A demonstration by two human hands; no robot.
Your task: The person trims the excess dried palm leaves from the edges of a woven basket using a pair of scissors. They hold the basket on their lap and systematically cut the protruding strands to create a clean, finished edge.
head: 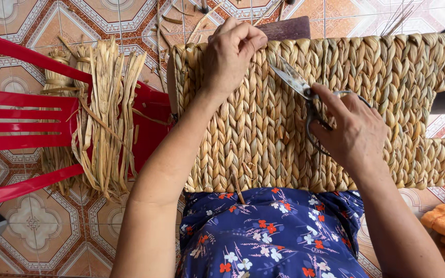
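One head-worn camera looks steeply down, close over the lap; woven basket (336, 103) fills centre to three o'clock, red chair (21, 123) at nine.

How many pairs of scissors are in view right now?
1. The scissors are in the right hand, blades pointing up-left over the woven basket panel. The left hand grips the panel's top edge. More could lie hidden beneath.

We've got a tan braided basket (294, 118), red chair (27, 118), navy floral dress (274, 237), orange-patterned tiles (32, 226).
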